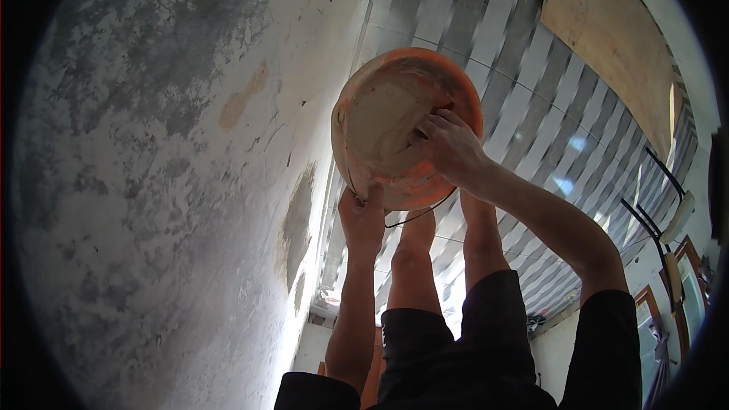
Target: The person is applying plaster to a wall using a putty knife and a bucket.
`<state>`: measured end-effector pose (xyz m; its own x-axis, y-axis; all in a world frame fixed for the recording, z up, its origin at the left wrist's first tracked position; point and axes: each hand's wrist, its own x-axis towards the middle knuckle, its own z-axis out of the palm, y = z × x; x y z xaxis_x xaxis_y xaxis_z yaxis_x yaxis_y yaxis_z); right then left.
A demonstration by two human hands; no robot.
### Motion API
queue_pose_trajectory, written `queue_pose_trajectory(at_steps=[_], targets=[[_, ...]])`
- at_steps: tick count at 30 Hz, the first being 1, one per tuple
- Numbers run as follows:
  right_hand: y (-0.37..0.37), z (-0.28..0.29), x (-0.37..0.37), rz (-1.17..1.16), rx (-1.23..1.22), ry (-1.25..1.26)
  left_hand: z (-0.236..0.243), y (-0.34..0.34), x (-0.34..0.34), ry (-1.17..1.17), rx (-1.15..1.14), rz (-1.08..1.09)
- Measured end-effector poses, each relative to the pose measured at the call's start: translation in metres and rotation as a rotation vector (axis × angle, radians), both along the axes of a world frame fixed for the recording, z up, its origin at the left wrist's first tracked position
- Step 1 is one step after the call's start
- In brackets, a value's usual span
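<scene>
An orange bucket (472, 95), its wire handle hanging at the near side, is held up before my legs with its mouth toward me. Thick beige plaster (383, 118) covers much of its inside and smears the walls. My left hand (361, 216) grips the near left of the rim, thumb on the edge and the other fingers mostly hidden. Inside the mouth, at the right, is my right hand (452, 148), its fingers curled together over the plaster. A small dark red bit shows by these fingers, but what they hold is too dim to name.
To the left rises a wall (175, 182) with grey patches and flaked spots. The floor has grey and white striped tiles (524, 99). A tan board (607, 38) lies at the far right. Dark-legged furniture (661, 220) stands at the right, near a window (649, 342).
</scene>
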<state>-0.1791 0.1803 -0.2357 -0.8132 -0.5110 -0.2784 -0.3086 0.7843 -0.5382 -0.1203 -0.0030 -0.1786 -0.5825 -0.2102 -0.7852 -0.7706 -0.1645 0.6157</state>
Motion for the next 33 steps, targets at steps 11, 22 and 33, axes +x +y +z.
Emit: queue_pose_trajectory(at_steps=[11, 22, 33], targets=[[-0.008, 0.015, 0.020, -0.154, -0.263, -0.186, 0.018, -0.016, 0.012, -0.030, -0.060, -0.030], [0.036, 0.020, -0.008, -0.946, -0.481, -0.551, 0.014, 0.005, -0.001, -0.087, -0.056, 0.053], [0.019, 0.029, -0.033, -0.362, -0.268, -0.334, 0.016, 0.009, -0.014, -0.035, -0.132, -0.119]])
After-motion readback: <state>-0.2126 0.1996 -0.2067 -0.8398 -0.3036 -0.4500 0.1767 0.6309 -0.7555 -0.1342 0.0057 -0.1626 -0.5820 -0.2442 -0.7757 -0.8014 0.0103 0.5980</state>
